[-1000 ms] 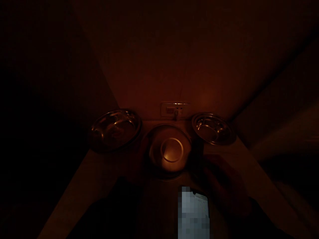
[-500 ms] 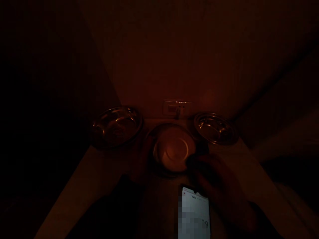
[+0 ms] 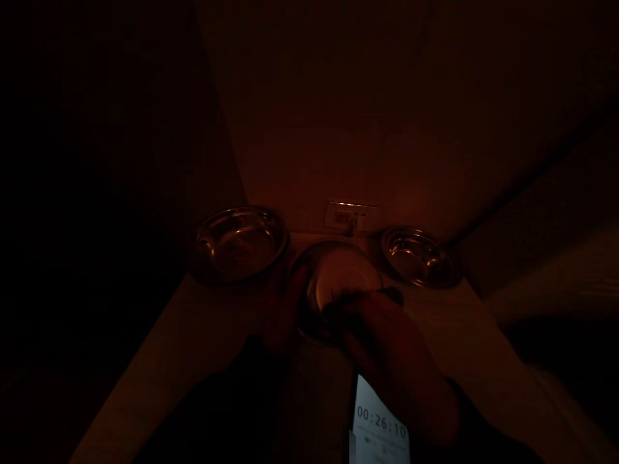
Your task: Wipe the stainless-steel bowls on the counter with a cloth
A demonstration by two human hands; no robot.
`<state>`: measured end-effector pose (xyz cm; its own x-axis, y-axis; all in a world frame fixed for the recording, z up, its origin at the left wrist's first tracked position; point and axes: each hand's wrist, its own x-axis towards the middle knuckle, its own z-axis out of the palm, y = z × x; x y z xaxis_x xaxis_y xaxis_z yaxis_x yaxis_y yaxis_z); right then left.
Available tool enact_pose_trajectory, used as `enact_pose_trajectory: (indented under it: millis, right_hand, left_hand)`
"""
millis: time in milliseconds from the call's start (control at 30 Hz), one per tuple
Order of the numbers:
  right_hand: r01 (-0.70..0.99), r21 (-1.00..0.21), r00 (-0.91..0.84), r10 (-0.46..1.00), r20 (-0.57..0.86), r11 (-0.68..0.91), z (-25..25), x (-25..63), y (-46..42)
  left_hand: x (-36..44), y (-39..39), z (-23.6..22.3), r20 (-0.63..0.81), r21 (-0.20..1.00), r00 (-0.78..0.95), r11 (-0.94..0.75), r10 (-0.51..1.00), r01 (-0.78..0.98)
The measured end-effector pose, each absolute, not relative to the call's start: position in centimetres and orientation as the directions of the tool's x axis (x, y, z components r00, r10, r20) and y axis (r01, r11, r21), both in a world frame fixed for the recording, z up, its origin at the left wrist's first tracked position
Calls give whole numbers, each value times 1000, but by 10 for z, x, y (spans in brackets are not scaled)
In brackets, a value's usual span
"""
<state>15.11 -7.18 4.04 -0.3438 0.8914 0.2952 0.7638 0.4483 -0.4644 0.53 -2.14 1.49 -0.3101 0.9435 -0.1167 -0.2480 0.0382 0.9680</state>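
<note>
The scene is very dark. A round metal bowl [image 3: 345, 274] sits in the middle of the table, its flat, round base facing up. Against its left side rests my left hand [image 3: 285, 309], its fingers along the bowl's edge, apparently gripping it. My right hand [image 3: 382, 328] reaches across the bowl's right and near part with curled fingers. Something dark is at those fingertips, too dim to name. Under my right wrist lies a phone [image 3: 382, 419], its lit screen reading 00:26:10.
Shiny metal dishes stand at the back: a larger left dish [image 3: 242, 248] and a smaller right dish [image 3: 418, 258]. A socket plate [image 3: 351, 216] with a plug is on the wall behind. A small dark object [image 3: 394, 296] lies beyond my right hand. The wooden table [image 3: 159, 341] has edges on both sides.
My right hand has moved left across the bowl's base, covering more of it. My left hand stays at the bowl's side. The whole view has shifted slightly.
</note>
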Motion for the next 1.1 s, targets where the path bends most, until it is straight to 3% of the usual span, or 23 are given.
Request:
enact_pose_trajectory:
  millis: [267, 433, 700, 1100]
  right_hand:
    - [814, -444, -303, 926, 225, 374, 47, 160, -74]
    - [789, -516, -262, 942, 208, 333, 49, 157, -65]
    - [814, -522, -209, 967, 148, 256, 52, 162, -62]
    - [815, -516, -209, 964, 162, 263, 56, 161, -57]
  left_hand:
    - [5, -22, 8, -77, 965, -284, 0, 956, -261]
    - [7, -23, 8, -88, 961, -293, 3, 952, -277]
    - [8, -25, 12, -114, 951, -283, 23, 952, -307]
    - [8, -26, 13, -96, 951, -289, 2, 952, -309]
